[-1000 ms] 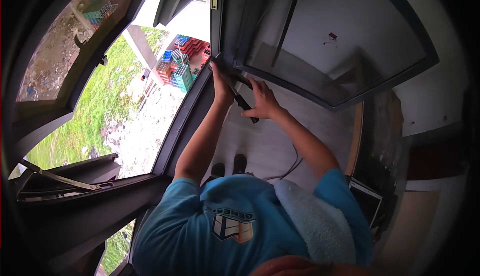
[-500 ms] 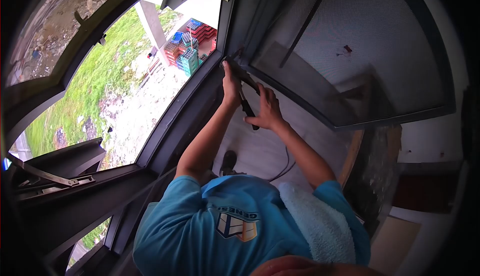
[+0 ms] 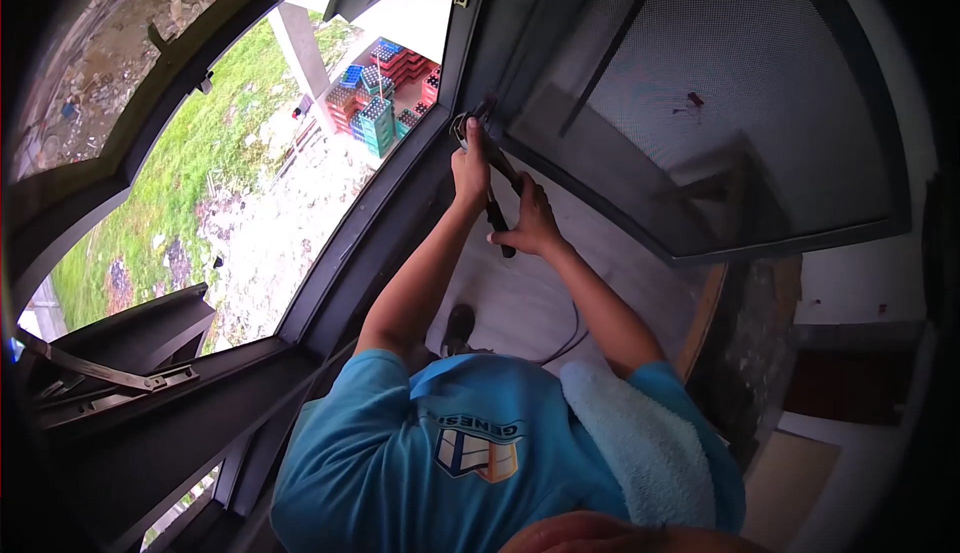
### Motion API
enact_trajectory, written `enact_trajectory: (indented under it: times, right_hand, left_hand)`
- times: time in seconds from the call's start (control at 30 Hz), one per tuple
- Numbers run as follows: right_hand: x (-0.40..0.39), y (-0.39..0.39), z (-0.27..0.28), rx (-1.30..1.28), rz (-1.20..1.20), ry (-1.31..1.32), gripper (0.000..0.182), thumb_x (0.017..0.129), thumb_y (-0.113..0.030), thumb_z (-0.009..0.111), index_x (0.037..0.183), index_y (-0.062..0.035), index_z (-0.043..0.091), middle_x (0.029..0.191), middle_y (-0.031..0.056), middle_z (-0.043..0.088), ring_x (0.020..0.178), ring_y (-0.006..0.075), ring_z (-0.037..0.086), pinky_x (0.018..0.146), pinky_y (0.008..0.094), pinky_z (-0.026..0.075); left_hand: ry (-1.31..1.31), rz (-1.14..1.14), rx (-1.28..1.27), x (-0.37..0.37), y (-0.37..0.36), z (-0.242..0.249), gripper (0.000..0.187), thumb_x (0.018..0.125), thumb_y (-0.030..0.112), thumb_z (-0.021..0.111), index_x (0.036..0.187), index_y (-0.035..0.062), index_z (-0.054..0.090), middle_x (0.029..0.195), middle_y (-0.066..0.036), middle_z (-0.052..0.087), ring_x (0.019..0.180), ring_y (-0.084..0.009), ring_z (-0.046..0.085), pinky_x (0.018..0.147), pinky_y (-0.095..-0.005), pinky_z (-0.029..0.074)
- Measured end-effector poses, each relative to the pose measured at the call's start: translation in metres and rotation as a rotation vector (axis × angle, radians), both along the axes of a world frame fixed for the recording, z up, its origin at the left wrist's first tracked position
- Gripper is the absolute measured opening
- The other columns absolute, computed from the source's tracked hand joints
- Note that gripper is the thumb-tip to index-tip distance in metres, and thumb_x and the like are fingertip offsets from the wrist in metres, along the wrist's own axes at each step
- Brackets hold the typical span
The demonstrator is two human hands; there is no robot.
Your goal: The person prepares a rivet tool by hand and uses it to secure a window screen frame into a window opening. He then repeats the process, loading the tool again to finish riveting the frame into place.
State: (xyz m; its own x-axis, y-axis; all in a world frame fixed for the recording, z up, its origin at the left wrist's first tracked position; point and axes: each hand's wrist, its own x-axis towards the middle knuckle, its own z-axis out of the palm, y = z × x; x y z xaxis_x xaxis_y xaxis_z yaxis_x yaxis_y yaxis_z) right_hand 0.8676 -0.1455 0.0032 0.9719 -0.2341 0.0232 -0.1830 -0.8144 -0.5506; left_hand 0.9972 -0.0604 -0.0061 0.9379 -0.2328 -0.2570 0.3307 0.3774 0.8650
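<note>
Both hands' grip holds a dark tool (image 3: 497, 215) at the window frame (image 3: 375, 215) above a grey floor (image 3: 520, 298).

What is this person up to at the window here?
A person in a blue shirt leans at an open window frame. The left hand is pressed up at the corner of a mesh screen panel, while the right hand grips a dark-handled tool pointed at that same corner. A pale towel lies over one shoulder.
</note>
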Motion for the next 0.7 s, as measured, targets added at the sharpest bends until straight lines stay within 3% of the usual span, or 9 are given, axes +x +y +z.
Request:
enact_trajectory:
  times: [0.13, 0.17, 0.3, 0.43, 0.47, 0.53, 0.57, 0.67, 0.7]
  right_hand:
    - [-0.003, -0.002, 0.015, -0.087, -0.018, -0.049, 0.095, 0.052, -0.023, 0.081, 0.13, -0.0016, 0.032, 0.113, 0.0253, 0.051, 0.105, 0.0417, 0.051, 0.089, 0.0453, 0.044]
    - [-0.005, -0.006, 0.019, -0.087, -0.019, -0.054, 0.086, 0.053, -0.02, 0.079, 0.127, -0.0025, 0.037, 0.109, 0.0243, 0.054, 0.101, 0.0412, 0.054, 0.086, 0.0448, 0.046]
    - [0.0, -0.017, 0.012, 0.016, -0.033, -0.194, 0.045, 0.063, -0.008, 0.066, 0.105, -0.0031, 0.053, 0.087, 0.0206, 0.062, 0.087, 0.0399, 0.06, 0.075, 0.0439, 0.048]
    - [0.004, -0.033, 0.036, 0.088, 0.073, -0.003, 0.051, 0.064, -0.018, 0.073, 0.108, -0.002, 0.051, 0.092, 0.0203, 0.063, 0.092, 0.0387, 0.06, 0.078, 0.0432, 0.048]
    - [0.003, -0.033, 0.035, 0.022, 0.07, -0.051, 0.051, 0.069, -0.03, 0.073, 0.104, 0.0003, 0.052, 0.09, 0.0205, 0.062, 0.091, 0.037, 0.061, 0.078, 0.0413, 0.047]
    - [0.012, -0.039, 0.043, 0.292, 0.051, 0.153, 0.047, 0.077, -0.038, 0.066, 0.098, 0.002, 0.054, 0.09, 0.0211, 0.061, 0.089, 0.0355, 0.06, 0.078, 0.0398, 0.046]
    - [0.015, -0.037, 0.033, 0.302, 0.001, 0.09, 0.043, 0.087, -0.041, 0.055, 0.091, 0.0024, 0.055, 0.084, 0.0202, 0.06, 0.083, 0.0352, 0.06, 0.074, 0.0392, 0.045]
    - [0.019, -0.039, 0.02, 0.337, -0.092, 0.076, 0.037, 0.094, -0.036, 0.049, 0.08, -0.0015, 0.054, 0.063, 0.0037, 0.051, 0.059, 0.0135, 0.051, 0.056, 0.0296, 0.041]
    - [0.019, -0.039, 0.022, 0.264, -0.088, 0.129, 0.044, 0.095, -0.039, 0.045, 0.084, 0.0027, 0.056, 0.075, 0.0205, 0.058, 0.076, 0.0362, 0.059, 0.071, 0.0404, 0.045]
  left_hand:
    - [0.078, -0.065, -0.25, 0.002, -0.008, -0.014, 0.057, 0.083, 0.062, 0.057, 0.07, 0.0072, 0.056, 0.064, 0.0, 0.051, 0.06, -0.0109, 0.046, 0.056, -0.0274, 0.034]
    - [0.121, -0.034, -0.364, 0.001, -0.014, -0.016, 0.054, 0.085, 0.061, 0.055, 0.082, 0.0069, 0.057, 0.068, -0.003, 0.053, 0.064, -0.0169, 0.05, 0.067, -0.029, 0.04]
    - [0.27, 0.208, -0.413, -0.008, -0.028, 0.017, 0.041, 0.083, 0.052, 0.062, 0.078, 0.012, 0.055, 0.063, -0.001, 0.048, 0.064, -0.0155, 0.051, 0.064, -0.0303, 0.039]
    - [0.206, 0.166, -0.303, -0.008, -0.034, 0.003, 0.041, 0.079, 0.05, 0.067, 0.077, 0.0107, 0.057, 0.063, 0.001, 0.048, 0.058, -0.0122, 0.048, 0.055, -0.0282, 0.037]
    - [0.165, 0.073, -0.16, -0.012, -0.026, 0.004, 0.041, 0.08, 0.051, 0.066, 0.078, 0.0105, 0.057, 0.061, 0.001, 0.048, 0.055, -0.01, 0.045, 0.05, -0.0257, 0.033]
    - [0.054, -0.499, 0.215, -0.013, 0.009, -0.004, 0.045, 0.08, 0.052, 0.065, 0.084, 0.0081, 0.058, 0.069, 0.001, 0.05, 0.065, -0.0103, 0.047, 0.056, -0.0275, 0.037]
    - [0.117, -0.681, 0.114, -0.018, 0.022, -0.009, 0.052, 0.082, 0.058, 0.061, 0.087, 0.0066, 0.058, 0.066, 0.001, 0.046, 0.06, -0.0083, 0.043, 0.051, -0.0265, 0.034]
    - [0.301, -1.197, -0.791, -0.007, 0.062, -0.034, 0.055, 0.084, 0.062, 0.056, 0.089, 0.0078, 0.06, 0.067, 0.002, 0.043, 0.054, -0.006, 0.037, 0.048, -0.0228, 0.028]
    - [0.25, -1.077, -0.55, -0.004, 0.06, -0.032, 0.054, 0.085, 0.062, 0.055, 0.089, 0.008, 0.059, 0.067, 0.001, 0.045, 0.055, -0.0063, 0.037, 0.05, -0.0221, 0.028]
